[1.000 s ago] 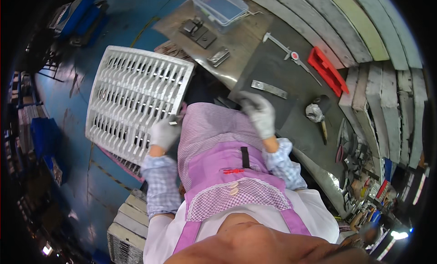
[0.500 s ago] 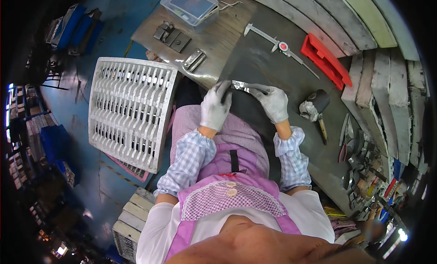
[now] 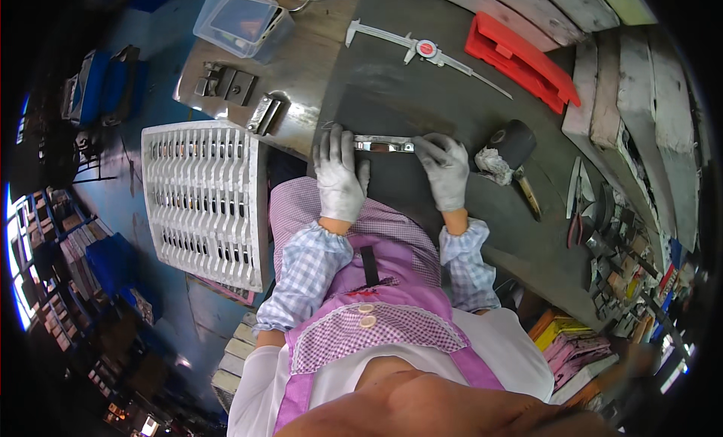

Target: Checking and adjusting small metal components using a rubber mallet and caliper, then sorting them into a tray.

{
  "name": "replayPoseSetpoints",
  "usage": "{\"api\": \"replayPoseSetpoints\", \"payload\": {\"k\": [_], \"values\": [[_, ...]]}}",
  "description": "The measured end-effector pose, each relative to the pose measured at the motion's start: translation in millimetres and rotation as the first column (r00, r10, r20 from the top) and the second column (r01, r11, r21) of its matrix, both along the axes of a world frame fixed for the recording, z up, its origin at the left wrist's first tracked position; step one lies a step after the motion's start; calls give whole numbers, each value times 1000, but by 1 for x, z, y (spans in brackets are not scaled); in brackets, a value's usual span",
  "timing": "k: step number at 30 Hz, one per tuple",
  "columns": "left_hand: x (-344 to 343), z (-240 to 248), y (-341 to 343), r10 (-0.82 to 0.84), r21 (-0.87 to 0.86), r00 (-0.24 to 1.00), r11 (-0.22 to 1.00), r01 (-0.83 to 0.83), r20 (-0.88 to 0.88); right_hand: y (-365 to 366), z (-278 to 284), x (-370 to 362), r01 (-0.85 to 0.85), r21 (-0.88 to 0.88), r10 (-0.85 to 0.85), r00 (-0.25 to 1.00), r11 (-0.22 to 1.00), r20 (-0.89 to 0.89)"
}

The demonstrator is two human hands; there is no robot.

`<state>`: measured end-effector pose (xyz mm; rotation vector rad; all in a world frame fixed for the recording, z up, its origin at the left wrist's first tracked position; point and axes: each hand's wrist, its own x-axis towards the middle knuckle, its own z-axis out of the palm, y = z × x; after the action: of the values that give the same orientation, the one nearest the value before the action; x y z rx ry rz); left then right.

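Observation:
A shiny, narrow metal part (image 3: 384,144) lies crosswise on the dark mat (image 3: 399,109), between my two white-gloved hands. My left hand (image 3: 339,181) rests beside its left end, fingers stretched out flat and thumb apart. At the other end, my right hand (image 3: 444,170) has its fingers bent around the part's tip. Both ends are partly hidden by the gloves. Beyond the part lies a dial caliper (image 3: 425,48) with a red dial. A dark-headed mallet (image 3: 514,143), with a whitish wrapping on one end, sits right of my right hand.
On the left stands a white slotted rack (image 3: 202,200) holding several shiny parts. Metal blocks (image 3: 237,87), a small metal fixture (image 3: 266,113) and a clear plastic box (image 3: 237,23) occupy the far left bench. A red case (image 3: 520,60), pliers (image 3: 577,211) and stacked grey panels (image 3: 633,113) line the right.
The metal part has come down onto the mat and lies level. My left hand has flattened out beside it. The whole view has shifted, with the bench items now farther left.

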<state>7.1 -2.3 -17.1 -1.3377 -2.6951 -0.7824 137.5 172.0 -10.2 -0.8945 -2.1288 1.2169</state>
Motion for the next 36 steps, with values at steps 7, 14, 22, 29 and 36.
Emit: {"api": "replayPoseSetpoints", "payload": {"k": [7, 14, 22, 29, 36], "values": [[4, -4, 13, 27, -6, 1000, 1000, -27, -7, 5, -18, 7, -10, 283, 5, 1000, 959, 18], [-3, 11, -12, 90, -74, 996, 993, -91, -29, -19, 0, -3, -232, 489, 50, 933, 841, 356], [9, 54, -101, -24, 237, 841, 963, -124, 540, -130, 45, -57, -440, 144, 430, 898, 887, 94], [-45, -43, -406, 824, -226, 375, 498, -837, 425, -146, 11, -71, -597, -74, 596, 770, 799, 227], [-110, -132, -545, 843, -286, 381, 499, -818, 381, -195, 50, -100, -788, 4, 713, 560, 616, 422]]}}
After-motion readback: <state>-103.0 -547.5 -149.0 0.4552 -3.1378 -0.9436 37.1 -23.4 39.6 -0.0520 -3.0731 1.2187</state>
